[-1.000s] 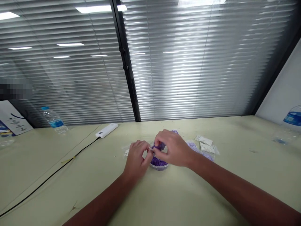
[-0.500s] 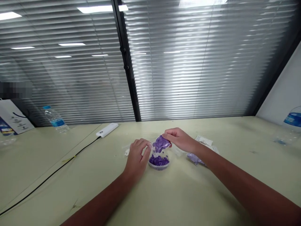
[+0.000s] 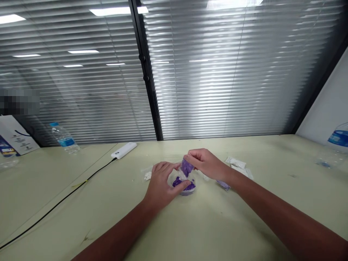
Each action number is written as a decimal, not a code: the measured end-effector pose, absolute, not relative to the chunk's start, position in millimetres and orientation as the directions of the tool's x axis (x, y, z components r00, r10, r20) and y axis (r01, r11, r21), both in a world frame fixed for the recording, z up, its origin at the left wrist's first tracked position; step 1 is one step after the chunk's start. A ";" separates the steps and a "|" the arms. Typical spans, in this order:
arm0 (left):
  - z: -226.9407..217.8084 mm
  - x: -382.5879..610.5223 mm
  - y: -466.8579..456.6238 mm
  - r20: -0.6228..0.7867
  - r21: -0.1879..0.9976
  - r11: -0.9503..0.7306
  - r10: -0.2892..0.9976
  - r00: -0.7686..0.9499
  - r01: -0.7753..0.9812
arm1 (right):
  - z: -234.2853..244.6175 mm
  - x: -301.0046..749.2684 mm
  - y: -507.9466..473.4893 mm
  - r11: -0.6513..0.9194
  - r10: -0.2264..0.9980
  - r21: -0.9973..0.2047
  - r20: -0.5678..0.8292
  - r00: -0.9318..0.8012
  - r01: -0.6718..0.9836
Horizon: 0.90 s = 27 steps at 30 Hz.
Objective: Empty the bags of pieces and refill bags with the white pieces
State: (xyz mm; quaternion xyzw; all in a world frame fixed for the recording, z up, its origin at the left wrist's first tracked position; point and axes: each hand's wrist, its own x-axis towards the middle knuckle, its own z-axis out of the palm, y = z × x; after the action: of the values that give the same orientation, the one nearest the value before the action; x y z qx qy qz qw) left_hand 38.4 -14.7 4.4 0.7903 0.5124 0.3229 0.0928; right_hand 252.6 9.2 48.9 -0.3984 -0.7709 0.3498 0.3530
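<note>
My right hand (image 3: 205, 163) pinches the top of a clear plastic bag (image 3: 186, 168) holding purple pieces, and the bag hangs over a small round clear plastic tub (image 3: 187, 192). More purple pieces (image 3: 179, 182) lie inside the tub. My left hand (image 3: 160, 183) is spread over the tub's near side, its thumb across the tub and its fingertips by the clear film. I cannot tell whether that hand grips the film or the tub. The thumb hides part of the pieces.
A pale green table (image 3: 239, 221) runs under everything. Small white sachets (image 3: 236, 163) and a purple-filled bag (image 3: 223, 185) lie right of the tub. Farther back stand a white power bank (image 3: 123, 150) with a black cable (image 3: 58, 204) and water bottles (image 3: 64, 138).
My left hand has moved from beside the tub onto it. The bag in my right hand has dropped lower, closer to the tub.
</note>
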 end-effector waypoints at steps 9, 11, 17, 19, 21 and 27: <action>8.4 38.7 -18.8 0.444 0.494 -0.453 0.865 0.234 0.742 | 51.4 248.4 8.8 0.343 0.865 -0.919 0.227 -0.448 0.197; 8.9 39.2 -18.8 0.452 0.502 -0.452 0.864 0.222 0.737 | 50.9 247.6 8.6 0.316 0.879 -0.930 0.214 -0.426 0.185; 7.2 40.1 -17.1 0.383 0.606 -0.400 0.904 0.188 0.688 | 48.1 254.0 9.9 0.369 0.878 -0.901 0.258 -0.404 0.227; 7.5 40.2 -16.6 0.369 0.651 -0.394 0.911 0.184 0.648 | 45.7 258.0 12.7 0.354 0.853 -0.912 0.223 -0.471 0.209; 8.1 40.1 -16.1 0.364 0.673 -0.410 0.908 0.207 0.616 | 42.8 260.8 16.5 0.356 0.824 -0.912 0.204 -0.528 0.203; 5.0 39.3 -12.7 0.338 0.688 -0.425 0.905 0.258 0.589 | 42.5 260.5 20.1 0.470 0.746 -0.870 0.305 -0.592 0.145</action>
State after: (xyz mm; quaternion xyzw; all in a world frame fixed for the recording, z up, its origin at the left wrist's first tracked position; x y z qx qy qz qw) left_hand 39.3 -12.7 5.0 0.7625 0.4898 0.3618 0.2185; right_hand 260.5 20.1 42.5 -0.2847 -0.7824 0.4286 0.3508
